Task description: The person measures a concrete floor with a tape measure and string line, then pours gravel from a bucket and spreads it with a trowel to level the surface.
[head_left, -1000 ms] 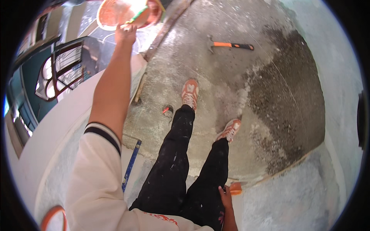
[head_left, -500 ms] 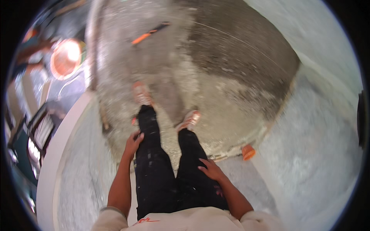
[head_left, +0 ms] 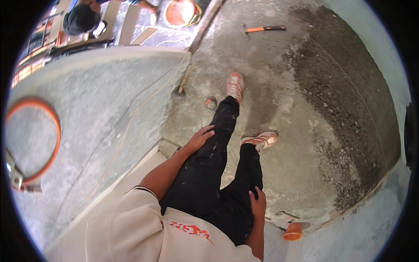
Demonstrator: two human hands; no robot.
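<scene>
My left hand (head_left: 201,137) lies on the thigh of my black trousers (head_left: 194,183), fingers stretched out and holding nothing. My right hand (head_left: 258,203) rests against the side of my other leg, its fingers extended and also without anything in them. Past my feet, a hammer (head_left: 267,29) with an orange and black handle lies on the rough floor. Nearer to my left hand is a small rounded grey object with a red mark (head_left: 211,103), too small to name. Close to the wall stands a wooden-handled tool (head_left: 185,78) with a dark head.
Damp gravelly mortar (head_left: 336,105) covers the floor's right side, with a thin string (head_left: 349,76) across it. An orange cup-like container (head_left: 293,231) sits at lower right. A low plastered wall (head_left: 118,83) runs left, with an orange hoop (head_left: 59,139). Beyond are a co-worker (head_left: 82,19) and orange bucket (head_left: 181,13).
My view has swung left, so the hammer, bucket and legs appear further right, and the orange hoop and co-worker's dark cap show. Both hands still rest on my legs.
</scene>
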